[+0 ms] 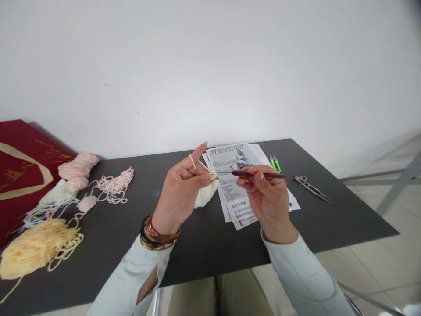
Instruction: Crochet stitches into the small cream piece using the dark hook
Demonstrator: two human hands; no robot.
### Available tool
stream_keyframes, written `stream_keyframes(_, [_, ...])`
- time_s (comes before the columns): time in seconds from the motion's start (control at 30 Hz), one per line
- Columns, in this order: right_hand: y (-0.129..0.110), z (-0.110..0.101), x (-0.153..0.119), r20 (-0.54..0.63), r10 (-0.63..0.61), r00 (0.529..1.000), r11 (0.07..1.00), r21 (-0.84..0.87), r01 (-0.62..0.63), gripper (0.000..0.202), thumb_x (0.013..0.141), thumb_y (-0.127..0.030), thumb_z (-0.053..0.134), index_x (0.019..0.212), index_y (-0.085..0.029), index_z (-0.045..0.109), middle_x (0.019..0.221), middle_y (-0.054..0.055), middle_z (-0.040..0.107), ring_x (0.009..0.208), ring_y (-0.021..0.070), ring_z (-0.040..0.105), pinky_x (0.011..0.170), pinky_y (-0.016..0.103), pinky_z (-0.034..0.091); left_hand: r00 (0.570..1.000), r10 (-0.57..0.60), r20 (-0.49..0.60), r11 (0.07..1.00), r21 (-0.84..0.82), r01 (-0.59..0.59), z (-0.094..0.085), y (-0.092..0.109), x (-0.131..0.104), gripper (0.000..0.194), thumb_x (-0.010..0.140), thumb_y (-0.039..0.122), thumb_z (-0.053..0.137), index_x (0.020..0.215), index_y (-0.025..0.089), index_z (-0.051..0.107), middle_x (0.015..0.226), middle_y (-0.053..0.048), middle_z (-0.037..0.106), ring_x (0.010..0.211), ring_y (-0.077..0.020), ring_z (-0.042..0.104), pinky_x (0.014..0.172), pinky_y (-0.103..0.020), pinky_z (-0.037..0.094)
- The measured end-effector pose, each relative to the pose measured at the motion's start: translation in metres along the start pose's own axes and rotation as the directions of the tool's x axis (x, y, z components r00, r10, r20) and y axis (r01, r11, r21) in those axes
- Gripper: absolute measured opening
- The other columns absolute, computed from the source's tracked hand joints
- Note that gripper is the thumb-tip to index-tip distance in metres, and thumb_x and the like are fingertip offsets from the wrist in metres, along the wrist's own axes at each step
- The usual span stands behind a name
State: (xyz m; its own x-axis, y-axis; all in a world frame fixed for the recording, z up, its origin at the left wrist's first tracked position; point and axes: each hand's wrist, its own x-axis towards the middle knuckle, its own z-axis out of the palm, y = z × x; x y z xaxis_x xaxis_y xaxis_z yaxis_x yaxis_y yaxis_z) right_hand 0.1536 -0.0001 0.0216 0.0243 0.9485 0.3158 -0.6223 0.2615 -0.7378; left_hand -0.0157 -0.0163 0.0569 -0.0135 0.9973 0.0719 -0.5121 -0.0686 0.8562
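Observation:
My left hand (pixel 184 186) is raised over the dark table, its thumb and fingers pinching a cream crochet piece (pixel 206 196) that hangs below the fingertips. A strand of pale yarn (pixel 194 163) loops round the raised index finger and runs down to the pinch. In my right hand (pixel 268 191) is a crochet hook (pixel 259 174) with a dark brown handle, held level. Its thin metal shaft points left and reaches the pinched edge of the crochet piece. The hook's very tip is hidden at the left fingertips.
Printed pattern sheets (pixel 235 188) lie behind the hands. Green thread snips (pixel 275 163) and metal scissors (pixel 312 188) are to the right. Pink yarn (pixel 77 169), loose pink strands (pixel 115 185) and yellow yarn (pixel 33 248) lie left, beside a red bag (pixel 19 175). A wall (pixel 210 74) stands behind the table.

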Motion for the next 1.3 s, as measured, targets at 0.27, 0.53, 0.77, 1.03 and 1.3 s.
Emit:
stream_keyframes(0.27, [-0.0001,-0.0004,0.0011,-0.028,-0.001,1.0,1.0,-0.021,0.0,0.017,0.073,-0.035,0.083,0.077,-0.02,0.076,0.069,-0.001,0.076,0.054,0.0108,0.072,0.054,0.016,0.061,0.999,0.03,0.032,0.998,0.045,-0.031,-0.0018,-0.0005,-0.0012,0.064,0.062,0.007,0.083,0.123,0.021,0.069,0.061,0.003,0.062,0.061,-0.0106,0.057,0.061,-0.023,0.047])
stream_keyframes(0.53, [-0.0046,-0.0055,0.0027,0.018,-0.005,1.0,0.997,-0.072,0.006,0.015,0.072,-0.034,0.083,0.077,-0.021,0.075,0.077,-0.001,0.077,0.058,0.0108,0.073,0.057,0.019,0.063,0.996,0.0,0.088,0.998,0.058,-0.006,-0.0068,0.0014,0.0003,0.064,0.062,0.006,0.083,0.122,0.02,0.069,0.063,0.002,0.063,0.062,-0.0104,0.056,0.06,-0.022,0.046])
stream_keyframes(0.77, [-0.0056,-0.006,0.0054,-0.021,0.04,0.999,0.995,-0.087,-0.042,0.022,0.072,-0.039,0.082,0.076,-0.019,0.074,0.068,0.001,0.077,0.05,0.0113,0.07,0.051,0.018,0.06,0.993,-0.024,0.114,0.997,0.078,0.015,-0.0071,0.0011,-0.0003,0.065,0.062,0.005,0.082,0.124,0.022,0.068,0.064,0.002,0.064,0.061,-0.0097,0.057,0.06,-0.021,0.047])
stream_keyframes(1.03, [-0.0072,-0.0055,0.0067,-0.052,0.039,0.998,0.995,-0.089,-0.043,0.024,0.071,-0.04,0.083,0.075,-0.019,0.074,0.066,0.002,0.077,0.05,0.0118,0.07,0.051,0.018,0.06,0.994,-0.007,0.11,0.994,0.105,-0.004,-0.0071,0.0022,-0.0019,0.06,0.065,0.008,0.082,0.121,0.022,0.07,0.063,0.002,0.063,0.061,-0.0097,0.055,0.06,-0.022,0.046])
stream_keyframes(1.3, [-0.0065,-0.0046,0.0058,-0.046,0.049,0.998,0.994,-0.092,-0.053,0.02,0.073,-0.038,0.081,0.076,-0.019,0.074,0.064,0.001,0.076,0.05,0.0117,0.07,0.05,0.019,0.06,0.993,-0.002,0.121,0.995,0.1,-0.01,-0.0063,0.0,-0.0025,0.061,0.067,0.007,0.081,0.124,0.024,0.068,0.067,0.001,0.064,0.064,-0.0108,0.058,0.061,-0.022,0.048])
